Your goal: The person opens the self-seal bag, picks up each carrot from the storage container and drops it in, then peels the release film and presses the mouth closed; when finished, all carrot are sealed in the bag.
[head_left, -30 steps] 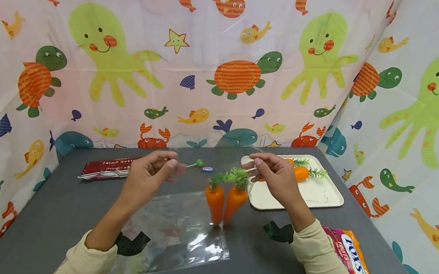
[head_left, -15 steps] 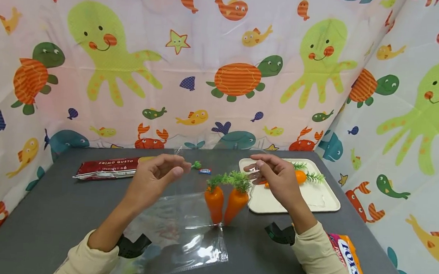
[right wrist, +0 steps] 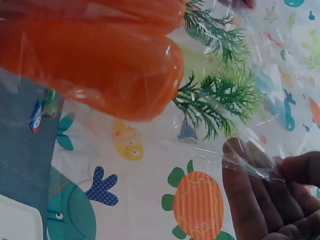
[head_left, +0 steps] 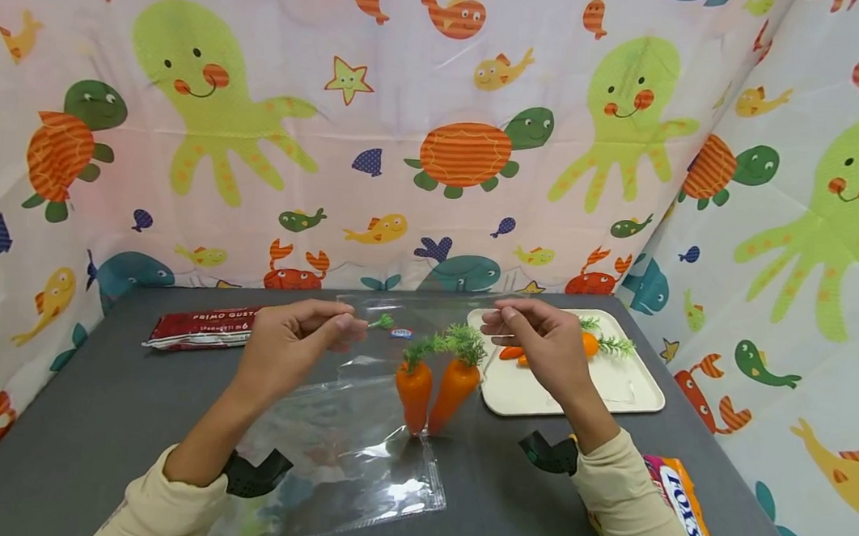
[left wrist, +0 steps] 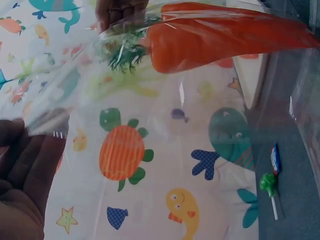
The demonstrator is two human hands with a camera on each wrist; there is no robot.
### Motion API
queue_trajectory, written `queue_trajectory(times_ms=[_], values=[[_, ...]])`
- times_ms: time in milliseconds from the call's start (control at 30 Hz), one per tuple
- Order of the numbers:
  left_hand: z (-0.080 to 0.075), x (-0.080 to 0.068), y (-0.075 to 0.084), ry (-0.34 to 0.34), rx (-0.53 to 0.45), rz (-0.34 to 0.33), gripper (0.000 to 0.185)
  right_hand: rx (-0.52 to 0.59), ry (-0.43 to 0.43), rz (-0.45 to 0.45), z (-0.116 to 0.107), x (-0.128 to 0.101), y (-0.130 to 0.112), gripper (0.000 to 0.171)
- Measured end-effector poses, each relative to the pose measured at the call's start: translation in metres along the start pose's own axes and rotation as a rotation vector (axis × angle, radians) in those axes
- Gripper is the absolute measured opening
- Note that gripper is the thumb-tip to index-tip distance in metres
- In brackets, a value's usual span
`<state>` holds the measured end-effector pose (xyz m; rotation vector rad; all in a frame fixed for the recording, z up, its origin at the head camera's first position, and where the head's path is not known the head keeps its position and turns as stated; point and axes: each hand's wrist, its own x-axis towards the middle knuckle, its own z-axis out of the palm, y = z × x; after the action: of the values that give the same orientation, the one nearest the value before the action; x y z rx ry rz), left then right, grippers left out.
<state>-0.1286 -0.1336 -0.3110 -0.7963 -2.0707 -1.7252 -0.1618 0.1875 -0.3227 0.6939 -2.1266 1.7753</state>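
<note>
A clear plastic bag (head_left: 373, 370) hangs upright between my hands, its upper edge stretched from one to the other. Inside are two orange toy carrots (head_left: 413, 397) with frilly green tops, points down. My left hand (head_left: 287, 349) pinches the upper left corner; the left wrist view has the film at that hand's fingertips (left wrist: 19, 125). The right hand (head_left: 545, 347) pinches the opposite corner between thumb and fingers, as the right wrist view shows up close. Flat on the table beneath lies another clear bag (head_left: 345, 482), shiny, with its seam on the right.
Behind the right hand, a cream tray (head_left: 642, 388) carries more toy carrots (head_left: 590, 345). A red spaghetti packet (head_left: 203, 329) lies at the back left. A green lollipop (head_left: 383, 321) and a small blue-wrapped sweet (head_left: 401, 333) sit mid-table. A Fox's sweets bag (head_left: 683, 504) lies near the right forearm.
The bag's upper edge now runs straighter between the hands; its left corner no longer sticks up above the left fingers. The carrots have shifted slightly left. Both hands keep nearly the same place.
</note>
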Motion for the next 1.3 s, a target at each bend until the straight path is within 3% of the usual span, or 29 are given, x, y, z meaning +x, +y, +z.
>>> queue_trajectory(times_ms=[333, 533, 833, 1033, 1300], values=[[-0.011, -0.002, 0.004, -0.102, -0.091, -0.033, 0.024, 0.054, -0.067, -0.043, -0.009, -0.002, -0.008, 0.022], [-0.016, -0.005, -0.005, -0.138, -0.233, -0.075, 0.040, 0.073, -0.149, -0.042, -0.016, -0.005, -0.011, 0.023], [-0.022, -0.007, -0.005, -0.188, -0.396, -0.110, 0.023, 0.131, -0.295, -0.098, -0.022, -0.015, -0.017, 0.022], [-0.026, -0.009, -0.005, -0.219, -0.408, -0.135, 0.021, 0.122, -0.360, -0.142, -0.024, -0.016, -0.019, 0.018], [-0.030, -0.016, -0.004, -0.265, -0.314, -0.112, 0.026, 0.121, -0.405, -0.141, -0.025, -0.017, -0.020, 0.023]])
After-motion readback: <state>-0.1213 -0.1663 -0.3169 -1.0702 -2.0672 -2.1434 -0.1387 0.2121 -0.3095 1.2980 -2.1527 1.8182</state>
